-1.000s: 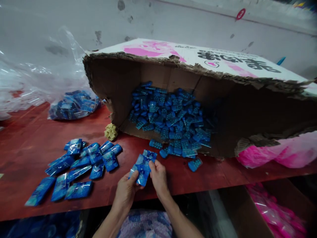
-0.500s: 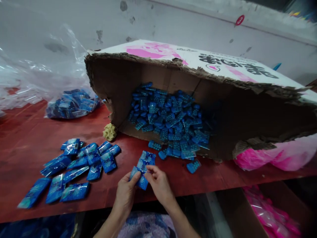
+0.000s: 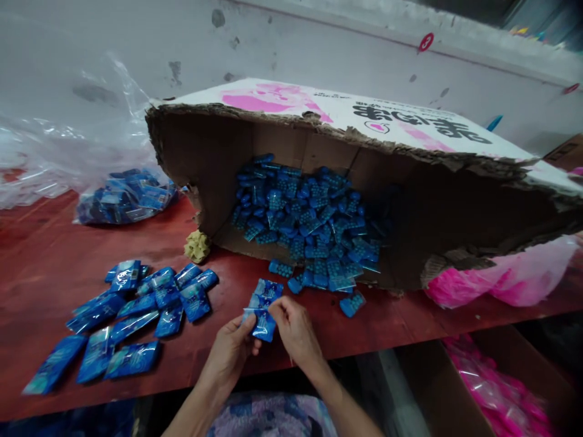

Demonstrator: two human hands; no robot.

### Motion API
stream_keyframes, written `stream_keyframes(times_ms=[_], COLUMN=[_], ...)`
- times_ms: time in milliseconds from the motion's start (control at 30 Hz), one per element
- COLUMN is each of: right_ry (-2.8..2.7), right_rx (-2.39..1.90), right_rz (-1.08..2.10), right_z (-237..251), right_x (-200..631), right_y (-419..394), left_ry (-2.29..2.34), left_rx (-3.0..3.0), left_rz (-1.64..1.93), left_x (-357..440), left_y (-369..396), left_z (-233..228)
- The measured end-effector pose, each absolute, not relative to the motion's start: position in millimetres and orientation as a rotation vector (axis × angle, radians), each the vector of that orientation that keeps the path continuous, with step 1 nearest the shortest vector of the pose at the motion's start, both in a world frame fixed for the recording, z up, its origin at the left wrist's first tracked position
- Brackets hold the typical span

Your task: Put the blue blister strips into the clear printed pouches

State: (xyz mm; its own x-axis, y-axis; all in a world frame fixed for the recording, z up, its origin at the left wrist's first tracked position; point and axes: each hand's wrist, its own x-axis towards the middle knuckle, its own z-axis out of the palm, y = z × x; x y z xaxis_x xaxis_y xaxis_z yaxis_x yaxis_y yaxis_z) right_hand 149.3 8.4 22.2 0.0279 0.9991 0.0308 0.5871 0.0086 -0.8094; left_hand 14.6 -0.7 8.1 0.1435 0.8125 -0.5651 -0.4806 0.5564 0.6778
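Both my hands hold a small stack of blue sachets (image 3: 262,306) just above the front edge of the red table (image 3: 54,255). My left hand (image 3: 232,349) grips the stack's lower end with thumb on top. My right hand (image 3: 295,331) pinches its right side near the middle. A torn cardboard box (image 3: 291,139) lies on its side behind, with a heap of blue packets (image 3: 310,221) spilling from its mouth. To the left, a spread of blue sachets (image 3: 132,309) lies flat on the table.
A clear plastic bag with blue sachets (image 3: 125,197) lies at the back left under loose clear film. A crumpled yellow lump (image 3: 197,246) sits by the box corner. Pink bags (image 3: 510,279) lie right of the box and in a carton (image 3: 496,388) below.
The stack of sachets has stayed between my hands while my right fingers shifted from its top edge down to its side. The view drifted slightly.
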Motion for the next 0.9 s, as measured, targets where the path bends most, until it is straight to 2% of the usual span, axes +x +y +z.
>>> stream_keyframes(times_ms=[100,167,333,500,600,800,900], right_ry=[-1.810,-1.935,-2.027,-1.818,-1.656,-1.053,-0.890], right_rx=[-1.907,-2.025,-2.052,-2.095,-2.078,-1.497,-1.271], right_rz=[0.362,0.181,0.086,0.094,0.259,1.252,1.453], right_z=[19,12,-6,-15,-15,-6,2], right_x=[164,170,175,180,181,187,187], right_y=[25,30,6,-13,-12,-14,-23], left_ry=[1.069,1.066,1.082,1.095,1.129,1.180,1.198], left_rx=[0.300,0.237,0.134,0.071,0.006,0.026,0.034], left_rz=[0.955,0.945,0.919,0.903,0.892,0.940,0.958], left_x=[11,10,6,4,7,9,10], left_y=[-3,-5,-10,-11,-9,-6,-6], left_z=[8,7,5,6,8,9,6])
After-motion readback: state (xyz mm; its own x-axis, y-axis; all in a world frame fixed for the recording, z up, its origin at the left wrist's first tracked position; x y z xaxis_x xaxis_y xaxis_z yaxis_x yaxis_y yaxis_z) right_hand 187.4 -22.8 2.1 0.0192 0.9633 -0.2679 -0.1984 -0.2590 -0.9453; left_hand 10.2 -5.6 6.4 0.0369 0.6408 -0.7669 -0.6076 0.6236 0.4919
